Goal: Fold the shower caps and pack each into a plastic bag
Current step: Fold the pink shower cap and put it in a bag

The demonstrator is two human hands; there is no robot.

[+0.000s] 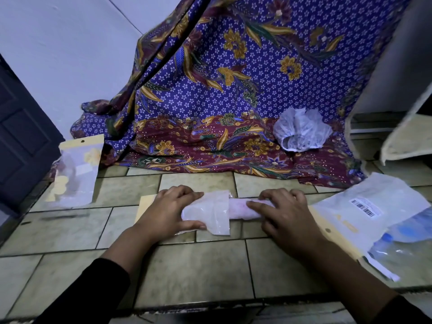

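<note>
A folded pink shower cap (240,208) lies as a roll on the tiled floor, its left part inside a clear plastic bag (210,212) with a yellow header. My left hand (170,210) grips the bag around the roll. My right hand (282,215) holds the roll's right end, fingers curled over it. A loose white shower cap (301,129) sits crumpled on the patterned cloth at the back right.
A packed bag with a yellow header (77,169) stands at the left. A stack of plastic bags and a barcoded pouch (369,213) lie at the right. Purple floral cloth (222,90) drapes behind. A dark door (21,141) is far left.
</note>
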